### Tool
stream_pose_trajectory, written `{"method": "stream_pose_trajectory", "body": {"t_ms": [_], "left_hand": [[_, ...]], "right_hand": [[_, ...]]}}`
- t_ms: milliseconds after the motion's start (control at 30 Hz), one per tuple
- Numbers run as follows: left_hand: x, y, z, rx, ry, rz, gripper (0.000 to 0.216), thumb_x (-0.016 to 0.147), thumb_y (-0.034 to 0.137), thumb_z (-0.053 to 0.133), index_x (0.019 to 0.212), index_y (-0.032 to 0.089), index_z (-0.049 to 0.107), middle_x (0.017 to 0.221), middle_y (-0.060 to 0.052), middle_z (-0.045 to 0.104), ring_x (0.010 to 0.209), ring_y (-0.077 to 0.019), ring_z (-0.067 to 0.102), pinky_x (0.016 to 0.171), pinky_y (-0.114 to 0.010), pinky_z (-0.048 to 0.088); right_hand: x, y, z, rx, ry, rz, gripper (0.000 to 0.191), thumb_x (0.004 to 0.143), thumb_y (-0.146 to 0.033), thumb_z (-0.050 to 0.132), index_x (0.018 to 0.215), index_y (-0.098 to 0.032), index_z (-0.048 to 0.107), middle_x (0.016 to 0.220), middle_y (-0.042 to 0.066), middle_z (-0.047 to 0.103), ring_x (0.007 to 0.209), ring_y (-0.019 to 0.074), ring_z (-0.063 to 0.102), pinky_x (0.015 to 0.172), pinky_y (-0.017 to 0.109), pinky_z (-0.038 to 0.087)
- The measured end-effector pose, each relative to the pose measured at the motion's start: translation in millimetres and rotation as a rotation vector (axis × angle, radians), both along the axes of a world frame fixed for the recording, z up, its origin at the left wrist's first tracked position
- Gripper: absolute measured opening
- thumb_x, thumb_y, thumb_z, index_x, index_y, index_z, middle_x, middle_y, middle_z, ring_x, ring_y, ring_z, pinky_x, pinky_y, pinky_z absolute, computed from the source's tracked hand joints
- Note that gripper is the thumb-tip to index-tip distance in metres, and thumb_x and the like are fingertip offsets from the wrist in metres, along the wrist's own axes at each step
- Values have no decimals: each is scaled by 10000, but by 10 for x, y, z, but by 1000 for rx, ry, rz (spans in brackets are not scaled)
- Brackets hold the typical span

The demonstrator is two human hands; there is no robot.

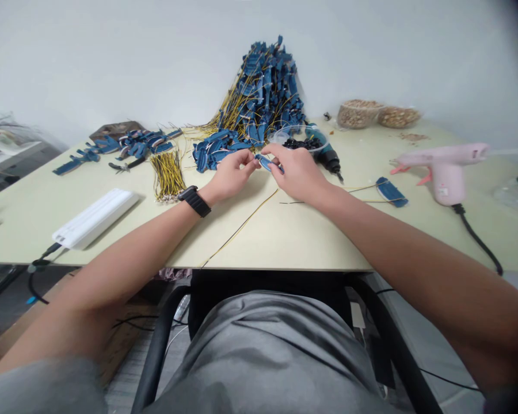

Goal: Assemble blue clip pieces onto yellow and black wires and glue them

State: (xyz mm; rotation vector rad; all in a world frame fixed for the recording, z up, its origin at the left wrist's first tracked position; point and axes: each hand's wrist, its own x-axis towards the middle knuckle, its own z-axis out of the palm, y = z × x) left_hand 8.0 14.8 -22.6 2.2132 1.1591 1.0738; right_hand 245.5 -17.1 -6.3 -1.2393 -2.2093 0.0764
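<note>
Rn we've got one blue piece (265, 165) in our grip above mid worktop (323, 238): right hand (300, 172) holds it, left hand (233, 174) pinches its end. Can't tell if the yellow-black wire (240, 229) below is attached. Done afaict: the tall wired heap (267, 92) at the back, prob the wired piece (392, 192) on the right too. Tbd: the blue pile (218, 150) w/o obvious wires, + the wire bundle (168, 175).

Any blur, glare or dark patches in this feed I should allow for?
Head view throughout: lighting even, no harsh glare; soft shadow beside the white block; top-right corner dark; clear plastic item at the right edge smeared; held blue piece too soft for fine detail.
</note>
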Motion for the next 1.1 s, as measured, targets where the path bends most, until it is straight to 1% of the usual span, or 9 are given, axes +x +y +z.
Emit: {"method": "stream_pose_trajectory", "body": {"t_ms": [133, 200, 333, 433, 567, 733, 900, 1000, 1100], "left_hand": [[41, -52, 44, -38, 35, 26, 316, 1237, 210, 651, 931, 261, 590, 1229, -118, 925, 1213, -307, 825, 1175, -496, 577], [75, -108, 77, -64, 97, 108, 288, 1241, 267, 659, 956, 254, 620, 1243, -127, 919, 1279, -352, 815, 1235, -567, 557], [127, -255, 129, -39, 206, 288, 164, 1196, 406, 736, 1212, 242, 745, 1466, -183, 890, 1528, -476, 716, 1334, -717, 492], [146, -356, 147, 6, 252, 236, 413, 1104, 448, 798, 1464, 256, 737, 1693, -187, 818, 1623, -500, 656, 1355, -702, 492], [196, -473, 156, 27, 346, 201, 612, 1014, 565, 869, 1524, 264, 715, 1733, -178, 791, 1650, -536, 622, 1370, -709, 470], [260, -503, 116, 51, 348, 216, 657, 954, 587, 987, 1447, 256, 705, 1659, -203, 784, 1608, -556, 628, 1359, -720, 442], [128, -235, -4, 94, 203, 188, 632, 855, 550, 1113, 1254, 272, 710, 1414, -169, 829, 1461, -532, 639, 1348, -719, 421], [-30, -49, -39, 49, 195, 114, 648, 791, 531, 1158, 1233, 285, 752, 1327, -152, 832, 1451, -523, 612, 1341, -719, 433], [-139, 38, -21, 0, 273, 78, 636, 752, 467, 1166, 1225, 286, 782, 1349, -154, 830, 1497, -528, 594, 1344, -728, 449]], "right_hand": [[-11, -2, 3, -19, 40, -4, 493, 1179, -49, 666, 1590, -217, 883, 1215, 161, 931, 1088, 373, 871, 1031, 468, 603], [-26, -5, 4, -74, 98, -9, 448, 1172, -46, 702, 1548, -196, 892, 1153, 148, 934, 1047, 362, 875, 1026, 473, 617], [-68, -24, 11, -217, 291, -12, 338, 1127, -16, 771, 1384, -210, 871, 1010, 73, 913, 992, 323, 877, 1020, 468, 648], [-101, -48, 35, -381, 458, -37, 304, 1119, -18, 757, 1320, -242, 802, 928, 29, 873, 787, 277, 815, 830, 436, 655], [-139, -65, 55, -520, 600, -59, 300, 1078, -32, 752, 1239, -281, 705, 854, -4, 834, 624, 245, 740, 632, 403, 614], [-184, -40, 0, -498, 607, -53, 344, 1013, -31, 769, 1226, -291, 699, 886, 1, 857, 648, 250, 786, 648, 403, 678], [-146, -10, 24, -437, 446, -51, 205, 1196, -165, 754, 1376, -260, 776, 971, 54, 904, 763, 290, 861, 770, 446, 704], [-11, 27, 98, -263, 321, -77, 130, 1216, -173, 723, 1224, -236, 837, 991, 80, 898, 885, 304, 856, 929, 485, 686], [145, 91, 152, -138, 143, -68, 182, 1076, -84, 791, 1011, -231, 875, 956, 91, 861, 1030, 336, 837, 1071, 508, 645]]}}
